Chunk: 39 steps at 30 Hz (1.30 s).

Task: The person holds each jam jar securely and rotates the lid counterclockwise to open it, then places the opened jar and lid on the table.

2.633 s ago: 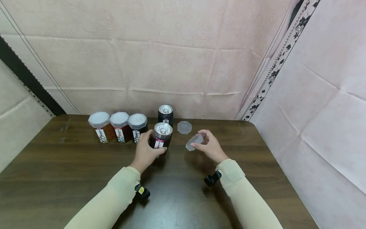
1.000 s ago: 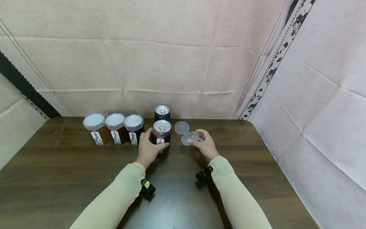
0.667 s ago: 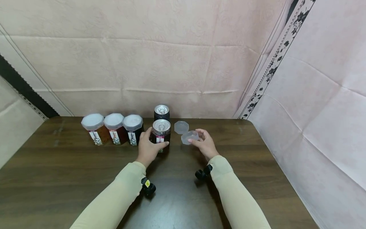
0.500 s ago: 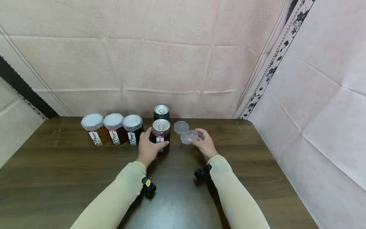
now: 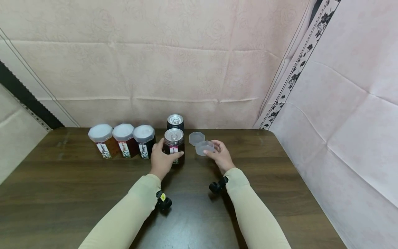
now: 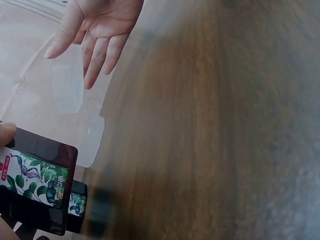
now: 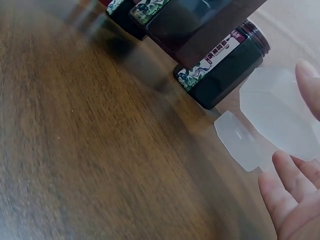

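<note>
My left hand (image 5: 161, 160) grips a dark octagonal jar (image 5: 174, 137) with a silver pull-tab top, thumb across its front. Part of this jar's leaf-patterned label (image 6: 37, 180) shows in the left wrist view. Between the thumb and fingers of my right hand (image 5: 223, 157) is a translucent octagonal lid (image 5: 204, 148), held to the right of the jar; the right wrist view shows this lid (image 7: 275, 105) close up. A similar lid (image 5: 196, 137) lies on the table just behind it. Directly behind the gripped jar stands another dark uncapped jar (image 5: 175, 121), partly hidden.
To the left, three jars stand in a row with whitish lids on: an amber jar (image 5: 105, 141), a reddish-brown jar (image 5: 126, 141) and a dark jar (image 5: 145, 141). The wooden table (image 5: 93, 193) ends at the back against a pale cloth wall (image 5: 174, 69).
The left hand has moved the gripped jar back toward the jar behind it. The right hand has come left and back with its lid, which now lies flatter and overlaps the other lid in view.
</note>
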Motion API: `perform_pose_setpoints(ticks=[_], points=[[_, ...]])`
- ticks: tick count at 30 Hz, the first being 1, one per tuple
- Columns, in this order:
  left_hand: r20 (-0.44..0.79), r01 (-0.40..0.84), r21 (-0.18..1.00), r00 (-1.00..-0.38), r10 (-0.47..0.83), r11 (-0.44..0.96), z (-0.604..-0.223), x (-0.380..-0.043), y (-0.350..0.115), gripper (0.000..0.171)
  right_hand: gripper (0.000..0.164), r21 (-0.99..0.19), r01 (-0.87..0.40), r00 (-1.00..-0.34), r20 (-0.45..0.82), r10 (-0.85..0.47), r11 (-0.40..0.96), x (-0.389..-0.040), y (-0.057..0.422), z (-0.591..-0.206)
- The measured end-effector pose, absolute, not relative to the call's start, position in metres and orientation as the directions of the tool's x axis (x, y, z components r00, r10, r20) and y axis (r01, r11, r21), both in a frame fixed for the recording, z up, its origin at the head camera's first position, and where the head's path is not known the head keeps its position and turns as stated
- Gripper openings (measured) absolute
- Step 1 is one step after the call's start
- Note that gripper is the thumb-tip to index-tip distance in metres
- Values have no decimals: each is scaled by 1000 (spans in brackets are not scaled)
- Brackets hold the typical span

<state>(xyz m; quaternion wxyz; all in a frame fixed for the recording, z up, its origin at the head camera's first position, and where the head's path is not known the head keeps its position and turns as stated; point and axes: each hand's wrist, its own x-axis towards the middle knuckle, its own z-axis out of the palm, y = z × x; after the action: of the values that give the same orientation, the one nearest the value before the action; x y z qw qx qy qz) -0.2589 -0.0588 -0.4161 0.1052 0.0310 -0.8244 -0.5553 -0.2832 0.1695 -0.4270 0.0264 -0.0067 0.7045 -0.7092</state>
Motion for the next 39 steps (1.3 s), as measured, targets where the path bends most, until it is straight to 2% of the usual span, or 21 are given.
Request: perform_pose_setpoints(ticks=[24,39], points=[[118,31,926,-970,-211,375,-420,-269,-56,86,57,-987,74,-996,-65,-62,-144,-296,162,-440],[101,4,928,-965,-240,372,-425,-275,-54,86,55,-994,65,-997,-61,-52,-83,-298,159,-442]])
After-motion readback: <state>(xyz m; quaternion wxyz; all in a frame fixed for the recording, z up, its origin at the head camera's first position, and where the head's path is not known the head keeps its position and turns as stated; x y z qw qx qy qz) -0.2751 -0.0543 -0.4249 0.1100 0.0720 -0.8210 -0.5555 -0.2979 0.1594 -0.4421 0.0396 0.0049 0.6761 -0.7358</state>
